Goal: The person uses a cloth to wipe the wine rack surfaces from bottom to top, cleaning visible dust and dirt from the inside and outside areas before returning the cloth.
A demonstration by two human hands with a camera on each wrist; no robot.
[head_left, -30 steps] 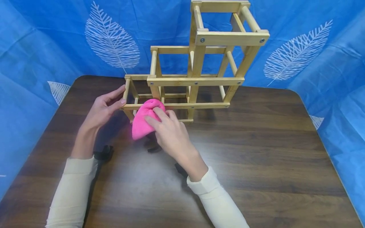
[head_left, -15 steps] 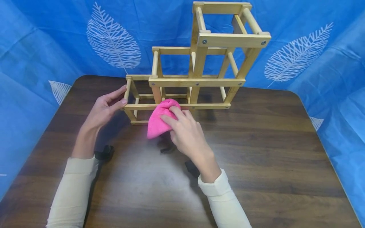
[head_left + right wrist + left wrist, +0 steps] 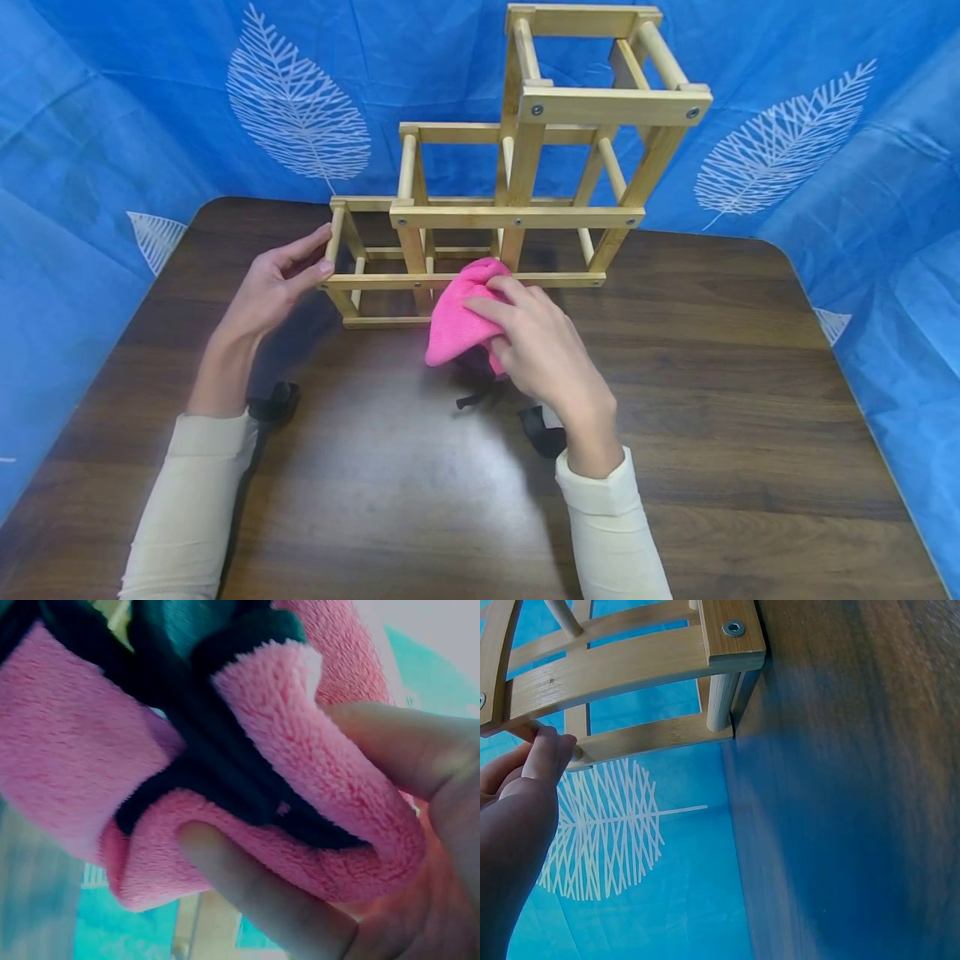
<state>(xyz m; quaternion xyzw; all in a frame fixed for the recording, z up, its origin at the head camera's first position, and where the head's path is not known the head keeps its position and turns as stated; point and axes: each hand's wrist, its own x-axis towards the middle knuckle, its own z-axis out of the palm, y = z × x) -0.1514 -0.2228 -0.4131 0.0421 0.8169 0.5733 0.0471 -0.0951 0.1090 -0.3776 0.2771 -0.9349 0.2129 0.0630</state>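
Observation:
A stepped wooden rack (image 3: 517,218) of pale slats and round dowels stands at the back of the table. At its low left end, my left hand (image 3: 266,292) holds the end dowel between thumb and fingers; the left wrist view shows the fingertips (image 3: 549,750) tucked at the slat's edge. My right hand (image 3: 555,354) grips a bunched, fluffy pink cloth (image 3: 461,321) against the rack's low front rail, near its middle. In the right wrist view, the folded cloth (image 3: 75,742) has dark edging, and thumb and fingers pinch it from both sides.
The dark wood-grain table (image 3: 712,400) extends in front and to the right. Blue curtain (image 3: 420,50) with white leaf prints hangs behind and at both sides, close to the rack's back. Black mounts (image 3: 273,404) sit at the wrists.
My right hand has slid the pink cloth rightward along the low front rail, from near the left end to the middle. My left hand keeps its place on the end dowel.

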